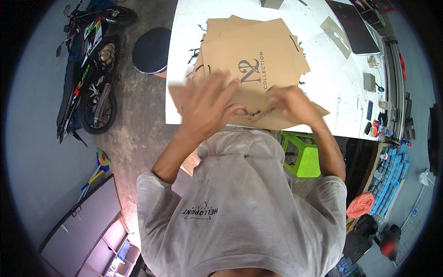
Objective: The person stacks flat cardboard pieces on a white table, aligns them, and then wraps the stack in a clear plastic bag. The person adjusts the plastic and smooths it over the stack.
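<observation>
Several brown paper bags (230, 48) with dark printing lie in a fanned stack on the white table, dark cord handles poking out at their sides. Nearest to me, at the table's front edge, is another brown paper bag (273, 122) with a dark cord on it. My left hand (208, 104) is over this bag's left part, palm down, with fingers stretched and apart. Over its right part is my right hand (295, 105), its fingers bent inward near the cord. Motion smears those fingertips, so whether they pinch anything is unclear.
The white table (325, 83) carries a black flat panel (354, 28) and a greyish sheet (336, 37) at the far right. A green plastic stool (302, 157) is below its front edge. To the left stand a round black-topped stool (154, 51) and a motorbike (94, 69).
</observation>
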`<action>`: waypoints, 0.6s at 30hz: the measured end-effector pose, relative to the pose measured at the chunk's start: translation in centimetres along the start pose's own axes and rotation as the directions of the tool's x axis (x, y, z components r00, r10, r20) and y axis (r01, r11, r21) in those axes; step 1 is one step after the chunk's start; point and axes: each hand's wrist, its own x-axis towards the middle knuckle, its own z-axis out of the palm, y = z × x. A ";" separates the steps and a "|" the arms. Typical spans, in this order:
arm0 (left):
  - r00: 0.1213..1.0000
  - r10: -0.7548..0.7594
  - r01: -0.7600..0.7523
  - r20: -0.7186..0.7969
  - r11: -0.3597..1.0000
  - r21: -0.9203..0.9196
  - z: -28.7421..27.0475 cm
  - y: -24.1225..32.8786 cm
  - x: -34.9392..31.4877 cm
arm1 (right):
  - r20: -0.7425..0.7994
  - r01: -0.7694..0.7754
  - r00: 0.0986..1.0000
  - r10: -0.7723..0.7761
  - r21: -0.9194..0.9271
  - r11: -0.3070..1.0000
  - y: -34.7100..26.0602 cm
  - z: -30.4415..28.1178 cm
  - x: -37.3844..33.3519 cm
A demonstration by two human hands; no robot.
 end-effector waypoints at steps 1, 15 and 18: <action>0.969 0.051 -0.017 -0.241 0.990 0.140 -1.5 -0.1 0.6 | -0.115 -0.052 0.991 0.069 0.143 0.988 0.5 -2.1 -0.4; 0.940 -0.296 0.254 -0.172 0.939 -0.231 10.8 -10.4 7.4 | 0.095 0.158 0.517 0.851 0.966 -0.204 14.4 25.9 2.9; 0.951 -0.307 0.309 0.047 0.920 -0.240 18.7 -14.8 10.0 | 0.556 -0.289 0.478 0.679 0.830 -0.476 14.6 27.5 2.6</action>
